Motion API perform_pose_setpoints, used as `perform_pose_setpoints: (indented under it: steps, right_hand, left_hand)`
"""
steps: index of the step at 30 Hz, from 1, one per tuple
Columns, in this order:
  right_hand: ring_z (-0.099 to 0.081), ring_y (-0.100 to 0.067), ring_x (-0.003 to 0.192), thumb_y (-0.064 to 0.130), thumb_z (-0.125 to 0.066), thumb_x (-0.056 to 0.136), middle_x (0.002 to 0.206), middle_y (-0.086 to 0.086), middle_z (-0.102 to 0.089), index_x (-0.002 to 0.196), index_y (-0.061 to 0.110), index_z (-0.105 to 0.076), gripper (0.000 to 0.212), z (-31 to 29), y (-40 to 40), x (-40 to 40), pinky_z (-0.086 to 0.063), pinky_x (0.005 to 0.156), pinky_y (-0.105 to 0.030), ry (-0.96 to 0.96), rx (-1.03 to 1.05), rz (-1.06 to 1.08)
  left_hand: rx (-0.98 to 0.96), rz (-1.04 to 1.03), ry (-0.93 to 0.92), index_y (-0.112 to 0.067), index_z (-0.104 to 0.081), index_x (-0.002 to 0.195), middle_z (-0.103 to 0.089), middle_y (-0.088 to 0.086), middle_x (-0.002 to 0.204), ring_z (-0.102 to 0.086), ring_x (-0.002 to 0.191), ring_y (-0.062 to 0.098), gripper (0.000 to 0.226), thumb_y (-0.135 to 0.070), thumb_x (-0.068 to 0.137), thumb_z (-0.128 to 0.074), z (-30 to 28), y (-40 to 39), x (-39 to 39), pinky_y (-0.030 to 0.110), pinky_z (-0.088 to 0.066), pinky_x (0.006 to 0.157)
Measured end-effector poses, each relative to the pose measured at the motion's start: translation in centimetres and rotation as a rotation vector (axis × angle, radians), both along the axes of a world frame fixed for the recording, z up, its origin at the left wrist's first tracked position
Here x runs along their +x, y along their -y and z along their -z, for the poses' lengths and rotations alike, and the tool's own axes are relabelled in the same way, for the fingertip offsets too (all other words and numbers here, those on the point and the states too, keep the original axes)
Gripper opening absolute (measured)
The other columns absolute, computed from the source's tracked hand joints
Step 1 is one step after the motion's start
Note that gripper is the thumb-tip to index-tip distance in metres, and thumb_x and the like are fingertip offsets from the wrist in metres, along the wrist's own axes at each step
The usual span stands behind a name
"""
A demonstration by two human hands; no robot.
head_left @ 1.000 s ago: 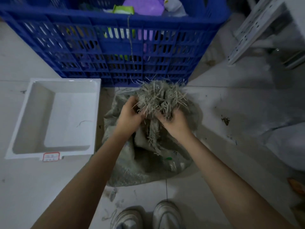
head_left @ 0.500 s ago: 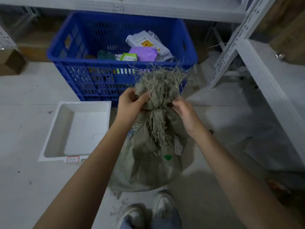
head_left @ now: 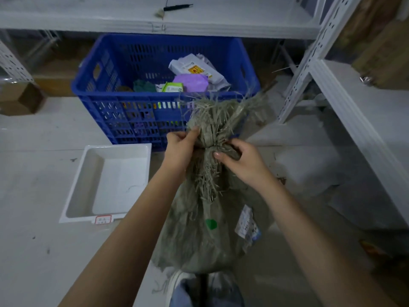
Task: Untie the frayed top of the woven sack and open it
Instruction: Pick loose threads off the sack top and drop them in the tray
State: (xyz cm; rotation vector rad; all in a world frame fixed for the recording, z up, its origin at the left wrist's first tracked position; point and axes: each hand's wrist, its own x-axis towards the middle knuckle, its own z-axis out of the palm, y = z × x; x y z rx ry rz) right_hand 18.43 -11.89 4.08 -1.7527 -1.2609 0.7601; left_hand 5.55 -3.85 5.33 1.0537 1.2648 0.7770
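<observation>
White shelving (head_left: 345, 89) runs along the back and right, over a pale floor (head_left: 33, 196). Under the back shelf sits a blue crate (head_left: 137, 120) holding packets, one purple, one green and white, one white with a yellow and red label too small to read. Left of centre lies an empty white tray (head_left: 106, 182) with a small red-bordered sticker on its near edge; its writing is not legible.

The sack (head_left: 199, 235) stands on the floor between the tray and the right shelving, just in front of the crate, with the person's shoes at its base. It is grey-green woven cloth, soft and slack, and probably not heavy, judging by how loosely it slumps. A green dot and a crumpled white and blue label are stuck to its side; the label's print cannot be read.

The top (head_left: 219, 120) is gathered and knotted, loose strands fanning above and hanging below the knot (head_left: 210, 147). The strands look brittle and likely to shed, so the firm cloth at the knot is the better place to hold.

The left hand (head_left: 179, 149) has its grip closed on the bunched cloth just above the knot. The right hand (head_left: 241, 158) pinches at the knot itself, fingertips pressed into the tie.
</observation>
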Motion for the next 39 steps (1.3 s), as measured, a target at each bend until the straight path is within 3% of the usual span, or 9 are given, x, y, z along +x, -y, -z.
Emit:
perform_pose_setpoints:
  steps: [3, 7, 13, 16, 21, 27, 32, 37, 39]
  right_hand:
    - [-0.062, -0.022, 0.101, 0.026, -0.069, 0.082, 0.104, -0.005, -0.065, 0.108, 0.011, -0.065, 0.03, 0.9, -0.2, -0.8, -0.051, 0.088, -0.034, 0.11, 0.06, 0.126]
    - [-0.059, -0.029, 0.101, 0.015, -0.069, 0.079, 0.102, -0.011, -0.063, 0.104, 0.003, -0.066, 0.028, 0.6, -0.1, -1.8, -0.049, 0.087, -0.038, 0.315, 0.169, 0.266]
    - [-0.058, -0.033, 0.096, 0.034, -0.057, 0.071, 0.09, -0.011, -0.068, 0.089, 0.005, -0.069, 0.035, 0.8, 0.8, -2.8, -0.044, 0.089, -0.035, 0.517, 0.272, 0.287]
    - [-0.055, -0.024, 0.109, 0.032, -0.061, 0.078, 0.108, -0.012, -0.063, 0.092, 0.017, -0.069, 0.021, 1.0, 1.2, -2.3, -0.044, 0.098, -0.032, 0.24, 0.262, 0.202]
    - [-0.059, 0.006, 0.076, 0.011, -0.058, 0.09, 0.084, 0.006, -0.063, 0.08, 0.036, -0.056, 0.026, 0.2, 1.6, -0.6, -0.042, 0.067, 0.0, -0.007, 0.196, 0.248]
    - [-0.056, -0.003, 0.068, 0.016, -0.068, 0.084, 0.076, 0.013, -0.061, 0.093, 0.024, -0.067, 0.012, -0.8, 1.2, 0.1, -0.043, 0.065, -0.006, 0.118, 0.317, 0.277]
    - [-0.048, 0.0, 0.057, 0.023, -0.065, 0.084, 0.073, 0.012, -0.053, 0.105, 0.013, -0.071, 0.024, -3.5, 0.9, -0.3, -0.036, 0.059, -0.003, 0.212, 0.42, 0.246]
    - [-0.056, 0.009, 0.065, 0.021, -0.061, 0.089, 0.069, 0.02, -0.063, 0.082, 0.025, -0.064, 0.009, -6.1, 0.4, 0.9, -0.042, 0.063, -0.006, -0.156, 0.413, 0.25]
    - [-0.06, 0.006, 0.078, 0.025, -0.063, 0.089, 0.083, 0.018, -0.068, 0.099, 0.018, -0.067, 0.014, -5.9, -0.2, 1.8, -0.047, 0.071, -0.012, -0.191, 0.296, 0.262]
  left_hand:
    - [0.394, 0.062, -0.503, -0.005, -0.056, 0.11, -0.054, 0.013, 0.114, -0.051, 0.105, 0.025, 0.041, -0.04, 0.087, -0.056, 0.4, 1.2, -0.3, 0.036, -0.043, 0.087]
    - [0.621, 0.249, -0.742, -0.015, -0.062, 0.115, -0.049, 0.011, 0.128, -0.046, 0.122, 0.029, 0.056, -0.059, 0.083, -0.05, 0.0, 3.7, 0.3, 0.041, -0.039, 0.103]
    - [0.384, 0.305, -0.296, -0.009, -0.056, 0.116, -0.066, 0.007, 0.112, -0.062, 0.104, 0.023, 0.042, -0.038, 0.086, -0.059, 0.0, 2.0, 0.8, 0.038, -0.052, 0.087]
    - [0.451, 0.322, -0.234, -0.006, -0.061, 0.113, -0.067, 0.011, 0.114, -0.06, 0.106, 0.023, 0.025, -0.015, 0.094, -0.049, -0.1, 1.8, 1.0, 0.034, -0.048, 0.09]
    - [0.373, 0.366, -0.214, 0.006, -0.06, 0.095, -0.059, 0.019, 0.088, -0.056, 0.083, 0.023, 0.022, -0.01, 0.094, -0.045, -0.2, 0.9, 1.3, 0.035, -0.043, 0.075]
    - [0.197, 0.286, 0.04, -0.015, -0.06, 0.1, -0.061, 0.003, 0.091, -0.056, 0.094, 0.018, 0.015, -0.009, 0.094, -0.047, -3.2, 0.7, 2.7, 0.023, -0.048, 0.072]
    - [0.092, 0.2, 0.298, -0.006, -0.062, 0.107, -0.069, 0.013, 0.103, -0.067, 0.097, 0.026, 0.019, -0.008, 0.093, -0.049, -5.3, 0.1, 3.7, 0.04, -0.054, 0.091]
    - [0.119, 0.215, 0.246, -0.006, -0.056, 0.122, -0.068, 0.01, 0.11, -0.067, 0.096, 0.023, 0.031, -0.02, 0.095, -0.049, -5.3, -1.0, 3.5, 0.037, -0.056, 0.088]
    - [0.089, 0.231, 0.206, -0.007, -0.058, 0.118, -0.069, 0.01, 0.106, -0.068, 0.094, 0.023, 0.029, -0.022, 0.095, -0.049, -4.4, -1.2, 3.2, 0.037, -0.056, 0.086]
